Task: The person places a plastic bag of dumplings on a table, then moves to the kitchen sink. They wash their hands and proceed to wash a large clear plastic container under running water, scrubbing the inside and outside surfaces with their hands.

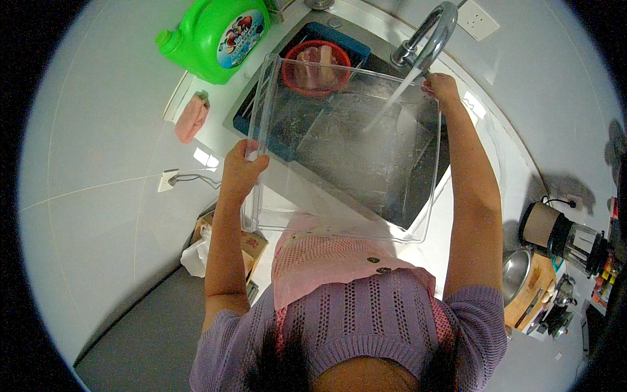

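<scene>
A large clear plastic drawer bin [352, 157] is held over the sink between my two hands. My left hand [245, 169] grips its left edge, thumb on the near face. At the upper right corner, close under the faucet, my right hand [441, 90] holds the rim. Water runs from the chrome faucet [436, 34] onto the bin, which is wet and partly blurs what lies behind it. Past the bin's far edge, a red plastic basket [349, 66] with pieces of raw meat [313, 63] stands on a blue rack [362, 49] in the sink.
A green detergent jug [220, 39] and a folded pink cloth [192, 117] lie to the left of the sink. A cardboard box [254, 245] with a white plastic bag [196, 252] is low at left. Far right are a blender [553, 228], a metal bowl [517, 274] and a cutting board with a knife [534, 289].
</scene>
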Motion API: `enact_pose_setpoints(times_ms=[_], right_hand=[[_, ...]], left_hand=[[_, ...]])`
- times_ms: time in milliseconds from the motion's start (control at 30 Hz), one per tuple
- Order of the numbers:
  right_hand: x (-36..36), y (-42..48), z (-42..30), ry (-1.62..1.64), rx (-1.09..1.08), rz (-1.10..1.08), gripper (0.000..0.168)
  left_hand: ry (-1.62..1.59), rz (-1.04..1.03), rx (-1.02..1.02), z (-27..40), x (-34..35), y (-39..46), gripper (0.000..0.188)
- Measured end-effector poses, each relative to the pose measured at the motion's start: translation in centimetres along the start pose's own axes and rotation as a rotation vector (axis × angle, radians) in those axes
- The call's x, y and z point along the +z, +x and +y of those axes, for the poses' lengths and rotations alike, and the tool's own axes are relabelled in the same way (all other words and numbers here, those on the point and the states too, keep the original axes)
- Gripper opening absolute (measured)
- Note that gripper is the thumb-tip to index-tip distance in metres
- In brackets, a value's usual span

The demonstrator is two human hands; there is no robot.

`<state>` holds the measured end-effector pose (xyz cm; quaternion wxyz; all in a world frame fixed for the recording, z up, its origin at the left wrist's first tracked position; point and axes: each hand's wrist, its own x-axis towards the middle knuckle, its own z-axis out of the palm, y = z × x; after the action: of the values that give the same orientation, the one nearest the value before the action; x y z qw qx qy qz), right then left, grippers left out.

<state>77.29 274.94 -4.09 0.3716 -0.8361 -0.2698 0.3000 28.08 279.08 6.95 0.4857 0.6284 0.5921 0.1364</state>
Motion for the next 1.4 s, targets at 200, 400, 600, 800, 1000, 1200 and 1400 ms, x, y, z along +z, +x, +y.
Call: enact_pose_setpoints(times_ms=[200,400,600,800,1000,1200,1400], right_hand=[[-0.3,-0.2,-0.6,-0.257,0.076,0.069,0.042],[0.5,-3.9,-5.9,-0.099,0.007,0.059,0.056],[2.4,-9.4,-8.0,-0.185,-0.463,0.603,0.028],[9.3,-16.7,-0.6,-0.612,-0.743,0.227,0.038],[13.6,-15.0,3.0,-0.727,-0.587,0.353,0.048],[17.3,-15.8,1.5,-0.745,-0.526,0.299,0.050],[20.0,-22.0,-7.4,-0.747,-0.618,-0.080,0.048]], left_hand=[[0.006,-0.019,-0.006,0.3,0.0,-0.1,0.036],[0.010,-0.031,0.024,0.1,0.5,0.0,0.038],[0.010,-0.015,0.042,-0.8,0.9,0.0,0.042],[0.018,-0.018,0.108,-1.6,1.9,-0.7,0.046],[-0.135,-0.042,0.088,-0.5,2.2,-2.1,0.058],[-0.070,-0.043,0.098,-1.0,2.2,-2.3,0.059],[-0.055,0.023,0.184,-1.9,2.3,-2.2,0.056]])
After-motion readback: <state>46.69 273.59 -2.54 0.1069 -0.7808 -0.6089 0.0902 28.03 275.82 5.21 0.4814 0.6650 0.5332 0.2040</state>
